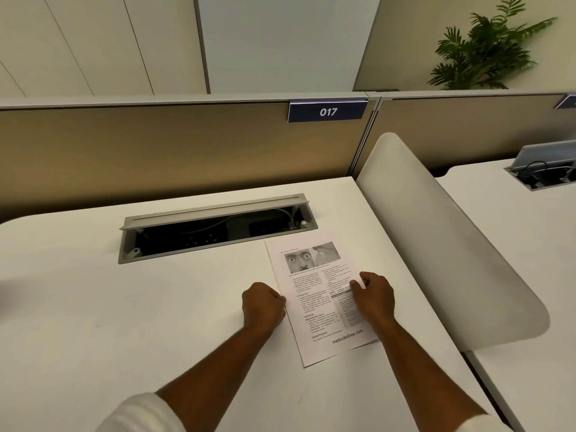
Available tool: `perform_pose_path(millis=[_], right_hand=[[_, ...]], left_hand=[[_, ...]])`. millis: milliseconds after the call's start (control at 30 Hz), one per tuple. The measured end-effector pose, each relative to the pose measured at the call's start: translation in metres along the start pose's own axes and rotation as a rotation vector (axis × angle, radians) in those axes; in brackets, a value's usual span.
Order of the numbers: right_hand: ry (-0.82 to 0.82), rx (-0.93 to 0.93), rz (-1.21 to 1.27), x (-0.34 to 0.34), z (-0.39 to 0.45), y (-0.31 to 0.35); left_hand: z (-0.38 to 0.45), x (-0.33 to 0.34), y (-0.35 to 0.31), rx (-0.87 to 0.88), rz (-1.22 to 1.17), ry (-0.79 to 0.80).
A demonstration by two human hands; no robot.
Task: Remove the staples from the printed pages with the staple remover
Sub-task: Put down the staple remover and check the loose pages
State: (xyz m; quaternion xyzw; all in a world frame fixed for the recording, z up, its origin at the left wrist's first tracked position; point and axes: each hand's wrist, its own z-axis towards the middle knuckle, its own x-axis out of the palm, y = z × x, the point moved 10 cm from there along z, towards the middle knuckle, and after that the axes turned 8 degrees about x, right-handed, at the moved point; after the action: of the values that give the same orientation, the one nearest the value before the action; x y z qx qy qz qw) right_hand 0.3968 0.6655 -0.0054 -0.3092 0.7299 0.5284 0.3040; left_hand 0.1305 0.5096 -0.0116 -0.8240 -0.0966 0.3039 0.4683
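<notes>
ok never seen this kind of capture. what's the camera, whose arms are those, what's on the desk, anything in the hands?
There is no robot here. One wide-angle camera sits on a person's head and looks forward and down, so the two bare arms coming in from the bottom edge belong to the wearer.

On the white desk lie the printed pages, turned slightly askew. The left hand is curled at their left edge; the right hand rests on their right side.

Behind them is an open cable tray set into the desk, then a partition with a 017 sign.

No staple remover shows, and the staples are too small to make out.
</notes>
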Motion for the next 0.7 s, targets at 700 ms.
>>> perform_pose_path(millis=[700], right_hand=[[0.007,0.030,-0.128,0.003,-0.015,0.013]], left_hand=[[-0.004,0.000,-0.012,0.080,0.067,0.081]])
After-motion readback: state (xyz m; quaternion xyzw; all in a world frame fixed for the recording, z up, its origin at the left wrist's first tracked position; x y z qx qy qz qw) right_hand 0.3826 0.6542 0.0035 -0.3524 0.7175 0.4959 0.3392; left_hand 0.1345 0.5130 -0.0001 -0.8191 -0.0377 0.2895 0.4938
